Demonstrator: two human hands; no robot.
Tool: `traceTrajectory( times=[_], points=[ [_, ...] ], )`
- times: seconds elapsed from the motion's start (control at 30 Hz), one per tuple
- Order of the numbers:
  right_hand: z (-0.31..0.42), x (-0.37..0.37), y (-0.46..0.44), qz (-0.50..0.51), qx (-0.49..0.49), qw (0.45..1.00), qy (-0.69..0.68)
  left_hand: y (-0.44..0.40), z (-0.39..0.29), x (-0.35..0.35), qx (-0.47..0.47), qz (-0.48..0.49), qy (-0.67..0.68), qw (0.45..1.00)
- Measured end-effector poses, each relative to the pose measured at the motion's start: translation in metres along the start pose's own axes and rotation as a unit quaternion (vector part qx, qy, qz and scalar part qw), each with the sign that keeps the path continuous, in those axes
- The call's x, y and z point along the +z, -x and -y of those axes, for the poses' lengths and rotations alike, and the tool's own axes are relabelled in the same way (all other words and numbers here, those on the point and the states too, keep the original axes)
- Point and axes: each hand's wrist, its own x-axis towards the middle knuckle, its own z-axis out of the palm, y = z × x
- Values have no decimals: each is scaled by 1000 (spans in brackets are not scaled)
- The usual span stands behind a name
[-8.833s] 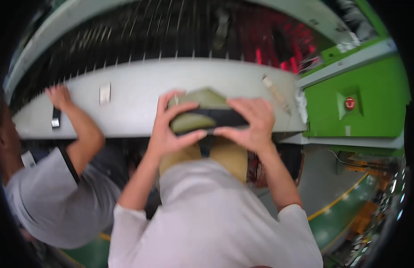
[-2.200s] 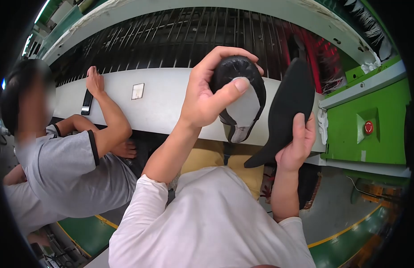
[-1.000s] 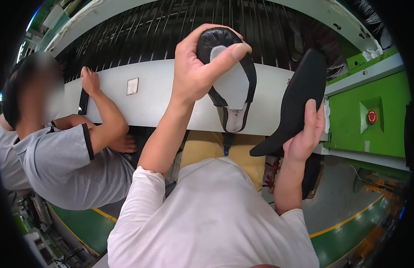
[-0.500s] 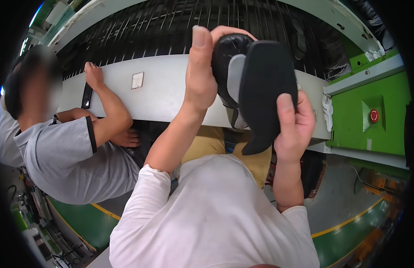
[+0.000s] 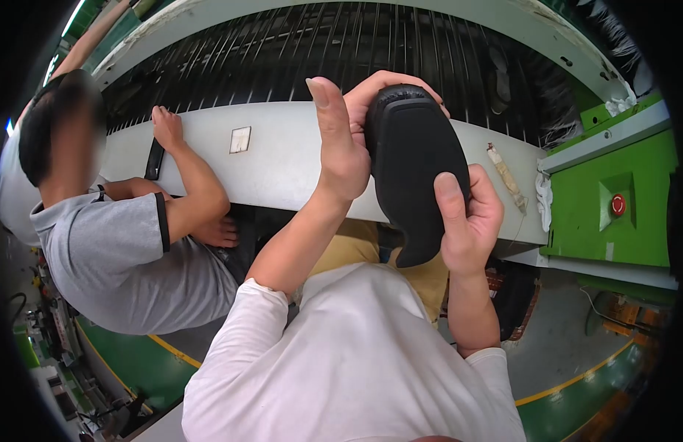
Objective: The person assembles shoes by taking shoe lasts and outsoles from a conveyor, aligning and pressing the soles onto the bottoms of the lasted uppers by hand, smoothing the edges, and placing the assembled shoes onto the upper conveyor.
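In front of my chest, my left hand [image 5: 346, 151] cups a black shoe upper [image 5: 402, 93] from the far left side. Its fingers curve round behind the toe while the thumb sticks up free. A flat black shoe sole [image 5: 419, 158] lies over the underside of the shoe and faces me, hiding most of the upper. My right hand [image 5: 470, 221] pinches the sole's right edge, thumb on its outer face and fingers behind. The sole's narrow curved heel end points down toward my lap.
A pale workbench [image 5: 282, 158] spans the front, with a small white square [image 5: 239, 140] and a taped stick-like tool [image 5: 506, 177] on it. Behind runs a rack of metal rods [image 5: 282, 62]. A co-worker [image 5: 127, 258] sits at left. A green machine [image 5: 614, 191] with a red button stands right.
The sole has moved left onto the shoe's underside, covering the grey patch that showed before. Both hands have come slightly lower, and the taped tool on the bench is now uncovered.
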Motion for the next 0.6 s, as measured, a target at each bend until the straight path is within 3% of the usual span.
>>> traceTrajectory(
  times=[0.6],
  points=[
    [2,-4,3,8,8,1000,-15,5,-3,2,-5,21,-5,1000]
  ],
)
